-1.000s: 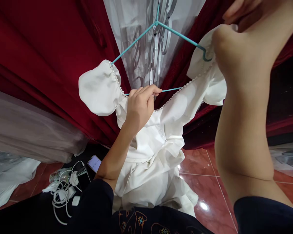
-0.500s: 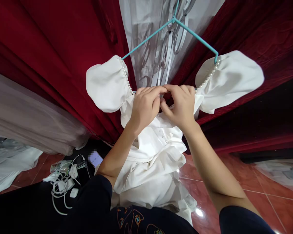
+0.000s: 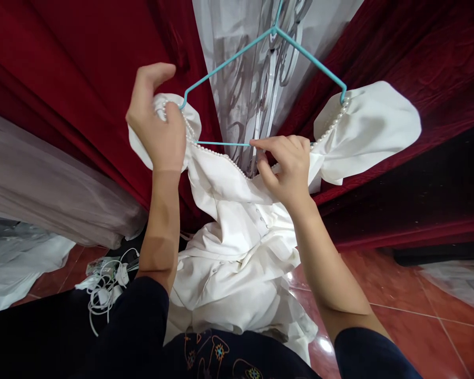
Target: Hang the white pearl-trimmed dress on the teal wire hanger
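red curtains (image 3: pixel 63 79) back the teal hanger (image 3: pixel 312 60) bearing a soft, light dress (image 3: pixel 237 252); left hand (image 3: pixel 160 129) clenches its sleeve (image 3: pixel 195 122) at the hanger's corner, right hand (image 3: pixel 290 168) pinches the pearl neckline (image 3: pixel 221 154), likely the firmest hold

Dark red velvet curtains (image 3: pixel 63 79) hung on both sides of a sheer white curtain (image 3: pixel 237 37), through which daylight and the scrolls of an ornamental grille (image 3: pixel 269 68) showed. The floor (image 3: pixel 418 316) was glossy red-brown tile with pale grout lines and a bright glare spot. A greyish drape (image 3: pixel 43 200), a white sheet (image 3: pixel 19 268) and tangled white cables (image 3: pixel 102 289) lay at left.
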### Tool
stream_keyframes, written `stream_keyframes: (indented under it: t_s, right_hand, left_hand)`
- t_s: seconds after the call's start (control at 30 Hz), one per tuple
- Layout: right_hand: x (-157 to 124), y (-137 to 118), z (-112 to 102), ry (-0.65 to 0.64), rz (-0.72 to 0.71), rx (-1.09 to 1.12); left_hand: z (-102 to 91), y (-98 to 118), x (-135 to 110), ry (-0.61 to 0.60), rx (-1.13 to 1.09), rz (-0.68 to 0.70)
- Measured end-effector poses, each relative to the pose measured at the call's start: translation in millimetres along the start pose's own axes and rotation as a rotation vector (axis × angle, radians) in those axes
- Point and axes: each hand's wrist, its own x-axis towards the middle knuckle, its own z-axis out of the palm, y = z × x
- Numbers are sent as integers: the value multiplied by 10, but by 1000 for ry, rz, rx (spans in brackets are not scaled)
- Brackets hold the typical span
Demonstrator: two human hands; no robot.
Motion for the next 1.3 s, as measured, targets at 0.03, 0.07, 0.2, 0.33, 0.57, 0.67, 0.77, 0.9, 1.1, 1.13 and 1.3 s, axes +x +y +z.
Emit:
stream_keyframes:
  t_s: [0.03, 0.07, 0.2, 0.33, 0.57, 0.67, 0.77, 0.9, 1.1, 1.13, 1.3]
  right_hand:
    - [2, 3, 3, 10, -11, 20]
    - [5, 5, 8, 19, -18, 36]
    - [17, 19, 19, 27, 6, 33]
    - [20, 50, -21, 36, -7, 14]
    - [14, 47, 3, 19, 13, -32]
    - [13, 46, 49, 30, 8, -31]
    - [15, 64, 60, 53, -4, -27]
    - [19, 84, 30, 61, -2, -38]
    - [11, -2, 37, 59, -26, 52]
    - [10, -19, 51, 62, -26, 71]
    - [24, 9, 129, 87, -2, 52]
  left_hand:
    - [-59, -2, -1, 57, -16, 48]
    - [-111, 4, -20, 113, -18, 91]
    - [-209, 18, -160, 268, -3, -26]
    - [-214, -109, -120, 232, 26, -81]
    - [-385, -499, 116, 137, 186, -109]
    - [-467, -598, -16, 234, 198, -99]
    - [-511, -576, -290, 330, 238, -160]
    - [-561, -464, -665, 324, 375, -159]
    - [-665, -575, -938, 352, 371, -300]
    - [-677, -595, -968, 343, 377, -295]
    - [-586, -449, -1066, 182, 329, 39]
